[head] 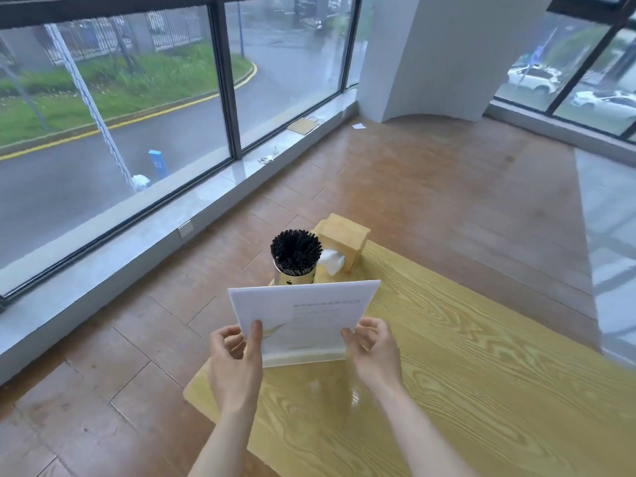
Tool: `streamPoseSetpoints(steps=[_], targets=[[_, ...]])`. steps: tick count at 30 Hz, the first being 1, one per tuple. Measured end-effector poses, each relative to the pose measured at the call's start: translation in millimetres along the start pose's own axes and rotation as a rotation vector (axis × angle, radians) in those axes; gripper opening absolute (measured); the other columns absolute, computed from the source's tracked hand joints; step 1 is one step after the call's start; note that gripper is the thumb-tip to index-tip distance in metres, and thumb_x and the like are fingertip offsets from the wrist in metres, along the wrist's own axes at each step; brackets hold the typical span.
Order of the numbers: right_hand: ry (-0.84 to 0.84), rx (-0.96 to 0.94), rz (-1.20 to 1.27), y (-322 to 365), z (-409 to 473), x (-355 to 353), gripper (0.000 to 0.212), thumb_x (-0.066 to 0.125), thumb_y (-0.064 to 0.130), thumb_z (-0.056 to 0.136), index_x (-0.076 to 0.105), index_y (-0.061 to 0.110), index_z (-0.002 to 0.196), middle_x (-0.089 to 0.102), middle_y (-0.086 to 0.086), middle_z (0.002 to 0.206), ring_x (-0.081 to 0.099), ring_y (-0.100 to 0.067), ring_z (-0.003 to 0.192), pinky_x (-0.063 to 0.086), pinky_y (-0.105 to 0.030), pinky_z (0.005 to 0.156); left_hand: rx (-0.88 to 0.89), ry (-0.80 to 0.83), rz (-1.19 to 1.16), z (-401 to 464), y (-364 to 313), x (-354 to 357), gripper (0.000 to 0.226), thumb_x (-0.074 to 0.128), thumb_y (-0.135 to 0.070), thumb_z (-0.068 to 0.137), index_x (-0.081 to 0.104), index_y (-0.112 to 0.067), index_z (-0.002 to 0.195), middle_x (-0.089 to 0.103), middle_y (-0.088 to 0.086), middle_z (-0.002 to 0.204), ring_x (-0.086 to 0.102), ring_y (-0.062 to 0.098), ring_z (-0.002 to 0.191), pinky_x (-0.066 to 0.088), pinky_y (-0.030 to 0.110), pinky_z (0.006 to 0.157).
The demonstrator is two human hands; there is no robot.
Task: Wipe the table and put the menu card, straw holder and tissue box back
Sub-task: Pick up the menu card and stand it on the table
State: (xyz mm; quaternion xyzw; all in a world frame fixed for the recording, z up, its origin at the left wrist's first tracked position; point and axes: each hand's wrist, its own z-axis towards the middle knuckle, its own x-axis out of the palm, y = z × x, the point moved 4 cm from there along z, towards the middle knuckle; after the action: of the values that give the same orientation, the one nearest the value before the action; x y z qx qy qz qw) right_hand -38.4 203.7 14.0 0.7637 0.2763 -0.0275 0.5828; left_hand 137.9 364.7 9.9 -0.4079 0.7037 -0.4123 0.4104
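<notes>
The white menu card (304, 313) in its clear stand is upright on the yellow wooden table (481, 390), near the left edge. My left hand (235, 359) pinches its lower left side, thumb on the front. My right hand (373, 349) grips its lower right corner. Just behind the card stands the straw holder (296, 259), a shiny cup packed with black straws. The wooden tissue box (344, 241) sits beside it at the table's far corner, with a white tissue sticking out of its front.
The table's left edge and far corner are close to all three objects. Brown wooden floor (430, 187) lies beyond, with a long window sill (137, 242) at the left and a white pillar (444, 56) at the back.
</notes>
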Motion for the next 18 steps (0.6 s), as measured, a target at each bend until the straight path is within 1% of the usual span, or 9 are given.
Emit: streamPoseSetpoints(steps=[2, 3, 5, 7, 9, 12, 14, 16, 18], targets=[[-0.075, 0.025, 0.043, -6.9, 2.5, -35.5, 0.032, 0.078, 0.031, 0.088, 0.056, 0.026, 0.111, 0.072, 0.000, 0.118, 0.070, -0.013, 0.108, 0.056, -0.019, 0.078, 0.033, 0.072, 0.020, -14.0, -8.8, 32.0, 0.036, 0.065, -0.071, 0.077, 0.051, -0.042, 0.094, 0.071, -0.010, 0.107, 0.068, 0.015, 0.104, 0.053, 0.047, 0.092], [-0.115, 0.035, 0.064, -10.4, 3.1, -55.8, 0.033, 0.077, 0.029, 0.089, 0.056, 0.022, 0.113, 0.071, 0.000, 0.116, 0.070, -0.012, 0.105, 0.052, -0.010, 0.069, 0.050, 0.113, 0.036, -23.4, -13.7, 49.5, 0.036, 0.064, -0.073, 0.077, 0.050, -0.044, 0.094, 0.071, -0.010, 0.107, 0.068, 0.015, 0.104, 0.053, 0.049, 0.093], [-0.202, 0.036, 0.083, -14.2, 3.4, -96.0, 0.033, 0.076, 0.027, 0.090, 0.057, 0.017, 0.115, 0.070, 0.000, 0.112, 0.069, -0.011, 0.099, 0.046, -0.005, 0.062, 0.077, 0.204, 0.055, -43.7, -22.9, 85.0, 0.036, 0.064, -0.071, 0.079, 0.049, -0.043, 0.096, 0.071, -0.009, 0.109, 0.068, 0.015, 0.103, 0.053, 0.049, 0.093], [-0.299, 0.038, 0.101, -23.4, 5.1, -143.5, 0.032, 0.076, 0.026, 0.090, 0.057, 0.017, 0.114, 0.071, -0.001, 0.111, 0.069, -0.011, 0.099, 0.046, -0.009, 0.065, 0.107, 0.299, 0.069, -72.1, -35.6, 127.4, 0.034, 0.065, -0.067, 0.082, 0.050, -0.041, 0.097, 0.071, -0.008, 0.109, 0.068, 0.015, 0.101, 0.053, 0.046, 0.091], [-0.385, 0.053, 0.123, -34.8, 6.7, -192.4, 0.031, 0.075, 0.027, 0.090, 0.057, 0.018, 0.114, 0.072, -0.003, 0.113, 0.070, -0.014, 0.103, 0.051, -0.021, 0.075, 0.132, 0.382, 0.078, -103.7, -47.1, 171.2, 0.030, 0.066, -0.060, 0.085, 0.052, -0.036, 0.098, 0.072, -0.006, 0.108, 0.067, 0.015, 0.100, 0.050, 0.040, 0.086], [-0.500, 0.080, 0.177, -54.4, 10.6, -264.8, 0.032, 0.075, 0.027, 0.090, 0.057, 0.020, 0.115, 0.070, -0.005, 0.118, 0.070, -0.015, 0.107, 0.056, -0.037, 0.090, 0.166, 0.503, 0.106, -152.2, -58.4, 234.6, 0.029, 0.066, -0.058, 0.084, 0.054, -0.037, 0.100, 0.073, -0.005, 0.112, 0.067, 0.017, 0.108, 0.050, 0.045, 0.094], [-0.561, 0.093, 0.199, -66.8, 11.4, -318.0, 0.032, 0.074, 0.027, 0.091, 0.057, 0.021, 0.117, 0.068, -0.003, 0.118, 0.069, -0.015, 0.108, 0.055, -0.038, 0.092, 0.208, 0.585, 0.129, -189.3, -65.0, 279.0, 0.026, 0.068, -0.051, 0.084, 0.055, -0.037, 0.102, 0.073, -0.005, 0.112, 0.067, 0.017, 0.112, 0.051, 0.047, 0.097], [-0.615, 0.104, 0.219, -77.5, 12.0, -366.7, 0.032, 0.072, 0.028, 0.093, 0.056, 0.021, 0.120, 0.065, -0.001, 0.116, 0.066, -0.013, 0.106, 0.054, -0.035, 0.092, 0.229, 0.673, 0.124, -223.1, -70.1, 319.3, 0.021, 0.070, -0.033, 0.089, 0.057, -0.030, 0.105, 0.073, -0.008, 0.108, 0.068, 0.016, 0.110, 0.053, 0.042, 0.093], [-0.676, 0.115, 0.227, -93.9, 13.1, -419.2, 0.030, 0.070, 0.027, 0.094, 0.056, 0.020, 0.120, 0.064, 0.000, 0.115, 0.064, -0.013, 0.103, 0.051, -0.033, 0.089, 0.253, 0.767, 0.148, -260.4, -70.9, 362.4, 0.019, 0.069, -0.024, 0.090, 0.057, -0.028, 0.104, 0.072, -0.011, 0.106, 0.069, 0.014, 0.108, 0.053, 0.040, 0.090]])
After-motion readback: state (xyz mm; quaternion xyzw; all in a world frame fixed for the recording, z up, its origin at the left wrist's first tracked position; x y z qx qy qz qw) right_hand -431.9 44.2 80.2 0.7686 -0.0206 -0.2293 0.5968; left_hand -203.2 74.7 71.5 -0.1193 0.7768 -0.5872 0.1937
